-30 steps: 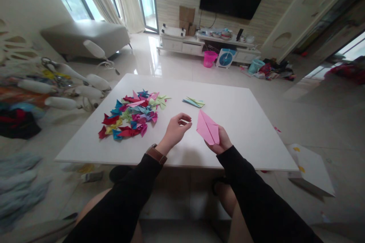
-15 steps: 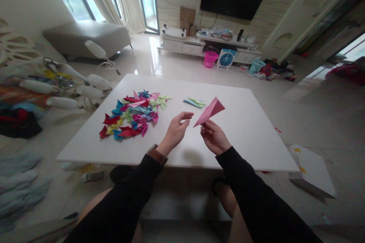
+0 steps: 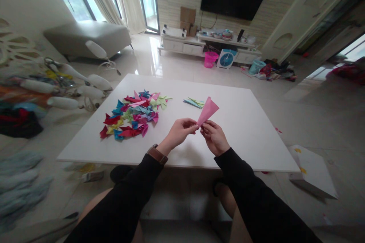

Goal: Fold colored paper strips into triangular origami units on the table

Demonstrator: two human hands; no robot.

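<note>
A folded pink paper (image 3: pixel 208 111) is held up above the white table (image 3: pixel 236 140), its narrow end down between my hands and its wide end pointing away. My left hand (image 3: pixel 182 131) pinches the narrow tip with thumb and fingers. My right hand (image 3: pixel 215 136) grips the same paper by its lower right edge. Just behind the paper lie a few flat folded green and blue papers (image 3: pixel 193 102). To the left spreads a pile of folded paper pieces (image 3: pixel 131 115) in red, pink, blue, green, yellow and purple.
Beyond the table stand a low white cabinet (image 3: pixel 173 45), a pink basket (image 3: pixel 210 59) and a blue and white fan (image 3: pixel 226 59). A lamp with several white shades (image 3: pixel 97 82) is at the left. A white box (image 3: pixel 313 171) sits on the floor at the right.
My left hand has moved right and closed on the tip of the pink paper. The paper has turned more upright and shifted slightly left in my right hand.
</note>
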